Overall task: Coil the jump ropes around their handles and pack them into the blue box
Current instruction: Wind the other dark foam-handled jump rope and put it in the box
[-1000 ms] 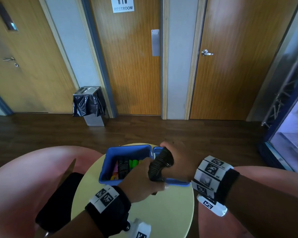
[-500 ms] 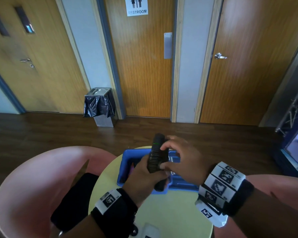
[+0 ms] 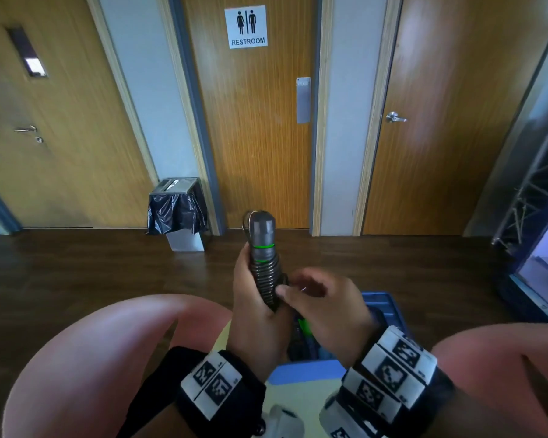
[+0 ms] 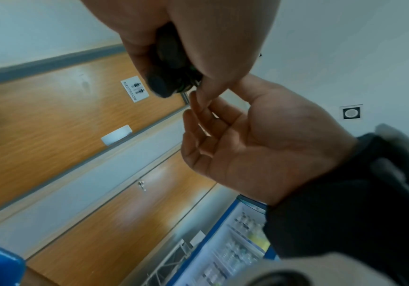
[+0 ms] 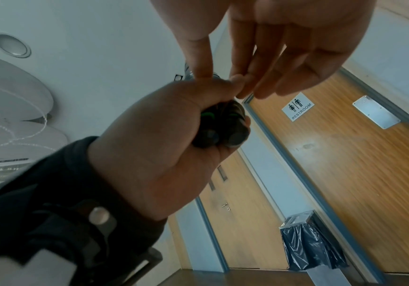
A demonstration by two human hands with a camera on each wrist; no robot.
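Observation:
A jump rope [image 3: 261,248], its dark grey handles with green rings wound in black rope, stands upright above the blue box [image 3: 307,369]. My left hand [image 3: 253,317] grips the lower part of the handles [image 4: 164,77]. My right hand [image 3: 323,301] is beside it on the right, thumb tip against the coil. In the right wrist view its fingers [image 5: 259,63] are nearly straight, with the tips touching my left thumb and the rope bundle [image 5: 223,125]. The box sits on a round pale yellow table [image 3: 285,396] and holds dark and green items [image 3: 304,325], mostly hidden by my hands.
Pink chairs curve round the table at the left [image 3: 76,358] and the right [image 3: 503,374]; a black item [image 3: 159,384] lies on the left one. Beyond are dark wood floor, a lined bin [image 3: 178,213], wooden doors and a glass-fronted cooler [image 3: 544,263].
Both hands lifted the coiled rope from the box's rim to well above it. My right hand moved from the top of the bundle to the lower coil.

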